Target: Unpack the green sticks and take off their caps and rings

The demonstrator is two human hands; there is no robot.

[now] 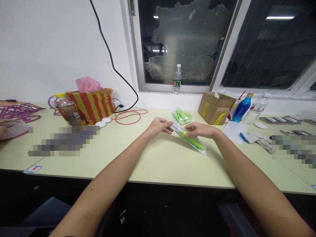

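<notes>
A slim, bright green item in a clear plastic sleeve (195, 143) is held slantwise above the pale yellow-green surface (158, 164), between the two hands. Its upper left end is pinched between the thumb and fingers of the left hand (158, 127). Its middle is gripped by the thumb and fingers of the right hand (199, 129), and its lower end is left sticking out, pointed toward the near right. What exactly is enclosed in the sleeve cannot be told.

Just behind the hands, a small pile of bright green items in clear wrapping (182, 116) is seen on the surface. To the right of that pile, an open brown cardboard box marked with yellow tape (214, 108) is placed near the wall. Beyond the box, a blue plastic bottle with a golden cap (243, 108) is seen beside a clear plastic bottle with a white cap (258, 110). In front of these, a flat white sheet (234, 132) is laid. On the left, a looped thin red cable (132, 122) is spread near a red-and-yellow striped bag (96, 107).
</notes>
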